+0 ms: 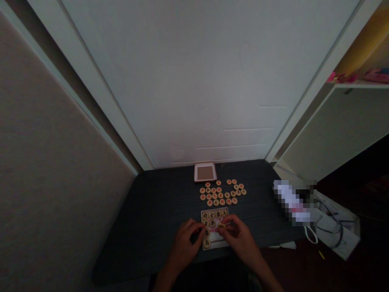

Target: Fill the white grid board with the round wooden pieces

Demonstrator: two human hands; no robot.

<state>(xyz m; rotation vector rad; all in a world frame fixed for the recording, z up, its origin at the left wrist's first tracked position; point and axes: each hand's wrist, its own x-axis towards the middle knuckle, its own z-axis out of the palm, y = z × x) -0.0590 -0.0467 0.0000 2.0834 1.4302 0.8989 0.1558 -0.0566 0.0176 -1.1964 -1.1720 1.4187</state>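
Dark table (164,198) set against a white panel (182,81). Nearest you, a shallow tray (219,244) carries round pieces (212,215) marked in black: a row of four along its far side and others down its left side, with the near right part bare. Your right hand (240,235) lies over the tray's right side, thumb and forefinger drawn narrow about one piece (221,226), placed just nearer to you than the far row (whether it rests on the tray's floor or is held clear of it, this angle does not tell). Note the governing relation: the bare part lies toward you and slightly left of the pinched piece, beside the fingers of the right hand, which is the closer of the two; the piece, being round, has no long axis to line up. Your left hand (187,239) stands at the tray's left edge, thumb and forefinger tips close together by the left column; whether they grip anything cannot be told. Beyond the tray, loose pieces (214,196), some marked red and some black, lie spread on the table and out to the right; past these, an open case (205,173) rests near the panel.
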